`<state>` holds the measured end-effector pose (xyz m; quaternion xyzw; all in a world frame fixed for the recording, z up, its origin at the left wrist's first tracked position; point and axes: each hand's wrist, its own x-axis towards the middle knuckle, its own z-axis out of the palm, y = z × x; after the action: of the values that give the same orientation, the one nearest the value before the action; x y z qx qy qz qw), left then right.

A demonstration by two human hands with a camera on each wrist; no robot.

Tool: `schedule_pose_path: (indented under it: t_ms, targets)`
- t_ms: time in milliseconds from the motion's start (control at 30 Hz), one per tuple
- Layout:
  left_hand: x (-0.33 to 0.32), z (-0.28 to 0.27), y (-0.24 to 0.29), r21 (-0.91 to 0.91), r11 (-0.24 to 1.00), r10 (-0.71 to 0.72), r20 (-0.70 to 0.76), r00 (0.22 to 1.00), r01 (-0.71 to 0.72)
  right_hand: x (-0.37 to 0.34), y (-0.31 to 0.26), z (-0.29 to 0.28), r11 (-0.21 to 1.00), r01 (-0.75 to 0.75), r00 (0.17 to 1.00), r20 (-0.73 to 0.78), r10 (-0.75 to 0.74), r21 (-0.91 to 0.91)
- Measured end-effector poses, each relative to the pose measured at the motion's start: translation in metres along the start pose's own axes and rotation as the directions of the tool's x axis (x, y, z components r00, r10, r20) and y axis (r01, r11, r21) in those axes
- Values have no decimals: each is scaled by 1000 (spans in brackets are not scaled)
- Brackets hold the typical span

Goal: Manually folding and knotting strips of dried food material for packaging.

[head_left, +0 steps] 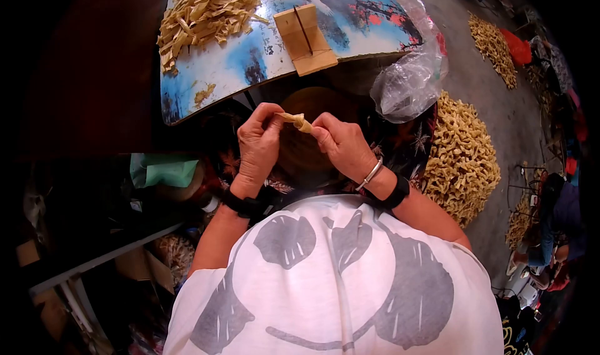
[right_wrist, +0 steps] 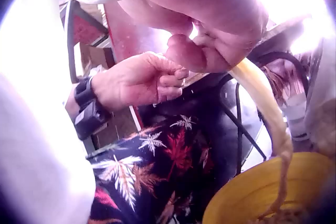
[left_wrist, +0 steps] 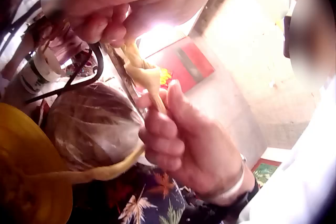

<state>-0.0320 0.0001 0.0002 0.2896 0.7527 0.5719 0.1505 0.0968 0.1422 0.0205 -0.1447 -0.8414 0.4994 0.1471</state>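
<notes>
A grey floor point(head_left: 484, 99) runs down the right of the head view, and a bench point(head_left: 369, 39) with a painted blue-and-white top fills the upper middle. At the centre of that view, the fingers of the left hand point(head_left: 258, 147) pinch one end of a pale yellow strip point(head_left: 299, 122), while those of the right hand point(head_left: 347, 147) curl round its other side; a knot-like fold shows between them. In the right wrist view, a length of the strip hangs from the right hand into a yellow container point(right_wrist: 231, 203) at the lower right. Dark leaf-print fabric point(right_wrist: 178, 182) lies below the hands there. Farther out in the head view, a wooden stand point(head_left: 322, 58) with a thin dark piece across it sits at the bench's near edge, a pile of flat pieces point(head_left: 206, 17) covers its upper left, a clear plastic bag point(head_left: 406, 86) hangs at its right corner, and a large heap of knotted pieces point(head_left: 465, 161) lies at the right.
</notes>
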Motion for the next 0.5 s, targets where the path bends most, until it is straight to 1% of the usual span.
schedule_pose_path:
  t_ms: [33,67,100,133,233,267,333,367,400,433,467,500]
  targets:
    - [1,-2,-1,-182,980,-80,43,996,86,-2,5,1,1000,3,1000,-13,-3,-7]
    - [2,-3,-1,-352,920,-147,101,984,174,-6,8,2,1000,6,1000,-27,-6,-12]
    - [2,-4,-2,-504,823,-202,172,964,263,-10,6,2,1000,7,999,-42,-8,-17]
    - [3,-1,-4,-706,619,-250,239,938,345,-10,3,3,999,-43,996,-73,45,31]
    - [-11,21,5,-772,490,-301,286,910,405,-9,6,11,999,-45,989,-144,45,-1]
    - [-15,26,4,-758,524,-232,312,921,389,-8,8,14,999,19,988,-150,-24,-41]
    - [-15,29,7,-688,651,-224,228,948,319,-7,9,19,983,143,975,-153,-160,-117]
    - [-15,29,10,-645,708,-215,189,958,286,-6,9,16,989,98,981,-155,-114,-110]
    - [-14,26,14,-528,809,-197,171,965,259,-3,7,8,993,52,985,-156,-68,-104]
    - [-14,25,13,-440,867,-164,194,967,235,2,4,2,995,6,987,-157,-22,-98]
    - [-15,24,11,-347,915,-132,221,966,204,7,1,-2,1000,-15,988,-151,17,16]
    - [-17,24,11,-250,954,-103,255,962,168,10,5,-1,1000,19,987,-159,-16,19]
